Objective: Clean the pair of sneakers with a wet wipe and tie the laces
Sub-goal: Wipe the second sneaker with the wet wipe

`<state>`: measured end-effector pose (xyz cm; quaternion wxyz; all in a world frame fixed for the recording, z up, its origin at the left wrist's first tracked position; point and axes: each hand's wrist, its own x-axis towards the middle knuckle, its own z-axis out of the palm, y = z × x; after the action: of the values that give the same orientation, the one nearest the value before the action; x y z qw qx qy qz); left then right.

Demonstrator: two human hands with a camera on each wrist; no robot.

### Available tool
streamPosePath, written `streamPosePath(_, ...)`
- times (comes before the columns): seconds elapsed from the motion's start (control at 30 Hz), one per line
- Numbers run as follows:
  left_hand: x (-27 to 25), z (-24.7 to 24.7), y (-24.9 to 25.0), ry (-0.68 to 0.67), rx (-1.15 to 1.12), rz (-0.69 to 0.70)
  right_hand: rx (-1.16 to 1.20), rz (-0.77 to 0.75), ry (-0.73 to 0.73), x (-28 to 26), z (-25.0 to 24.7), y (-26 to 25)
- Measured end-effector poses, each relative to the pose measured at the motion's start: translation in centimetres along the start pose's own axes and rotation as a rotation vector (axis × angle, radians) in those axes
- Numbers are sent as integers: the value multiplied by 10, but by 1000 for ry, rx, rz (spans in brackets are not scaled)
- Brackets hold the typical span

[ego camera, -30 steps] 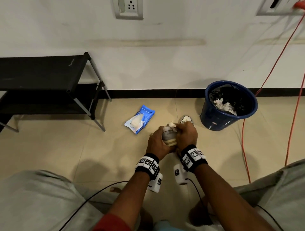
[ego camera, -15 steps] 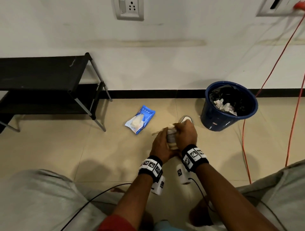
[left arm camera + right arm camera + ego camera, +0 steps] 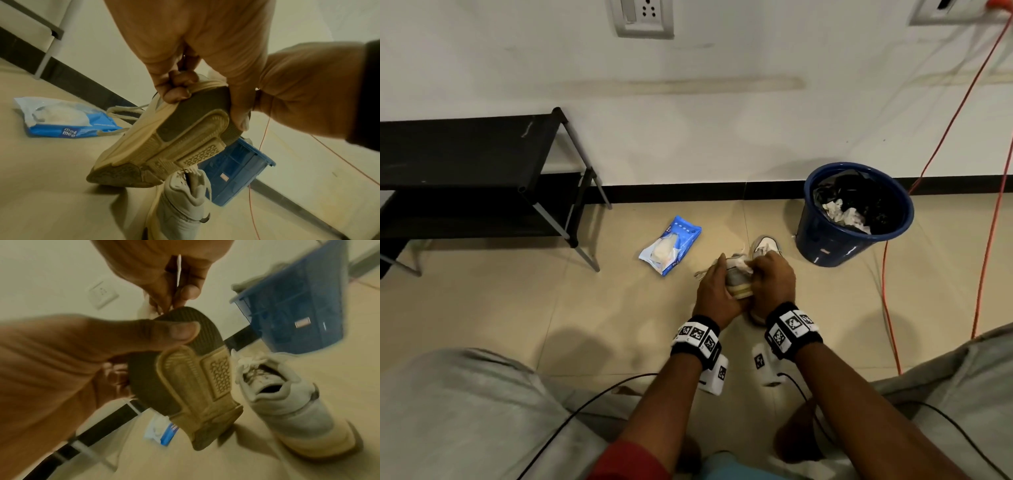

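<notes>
Both hands hold one beige-grey sneaker (image 3: 738, 281) above the floor, toe down and sole (image 3: 174, 146) toward me. My left hand (image 3: 717, 291) grips its heel, thumb (image 3: 180, 332) flat on the dark sole (image 3: 185, 378) and fingers (image 3: 174, 91) curled over the edge. My right hand (image 3: 770, 281) presses a crumpled white wipe (image 3: 739, 265) against the upper; a sliver of the wipe (image 3: 179, 269) shows between its fingers. The second sneaker (image 3: 765, 245) stands on the tiles just beyond, laces loose (image 3: 287, 402). It also appears under the held shoe (image 3: 185, 203).
A blue wet-wipe packet (image 3: 671, 245) lies open on the floor to the left. A blue bin (image 3: 856, 219) with used wipes stands to the right by the wall. A black shoe rack (image 3: 482, 178) is at far left. Orange cables (image 3: 887, 291) trail down at right.
The held sneaker has tipped a little and the right hand has slid across its upper with the wipe. Both hands drifted slightly to the right.
</notes>
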<state>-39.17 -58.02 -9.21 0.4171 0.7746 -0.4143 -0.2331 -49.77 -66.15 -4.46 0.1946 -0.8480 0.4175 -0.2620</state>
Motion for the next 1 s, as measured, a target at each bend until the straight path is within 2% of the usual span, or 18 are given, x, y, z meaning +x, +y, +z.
streamPosePath(0.03,1,0,0,3,5,-3,-2,-38,-9,-2,0,-1)
streamPosePath(0.13,-2,1,-1,-32,-45,68,-103,-352,-180,-24,1,-19)
streamPosePath(0.17,-3,-1,1,-30,-67,78,-74,-355,-206,-24,3,-19)
streamPosePath(0.2,-4,1,6,-7,-83,85,-31,-289,-192,-21,2,-17)
streamPosePath(0.3,-4,7,18,26,-97,111,-1,-40,-12,-16,6,-5)
streamPosePath(0.43,-2,14,15,-32,-33,149,65,69,51,-30,2,-2)
streamPosePath(0.57,3,9,16,14,-35,147,147,267,173,-15,-1,12)
streamPosePath(0.6,4,6,19,11,-37,151,129,232,162,-18,-3,8)
streamPosePath(0.7,8,0,20,-25,-8,124,4,-47,-39,-37,-5,-14)
streamPosePath(0.73,8,-3,21,-31,13,114,-19,-85,-67,-39,-6,-16)
streamPosePath(0.87,3,-11,19,-7,53,31,8,106,32,-20,-19,14)
streamPosePath(0.9,3,-12,16,-8,54,11,26,110,20,-21,-20,17)
streamPosePath(1.0,0,-15,16,-41,9,-21,49,-56,-95,-33,-18,-3)
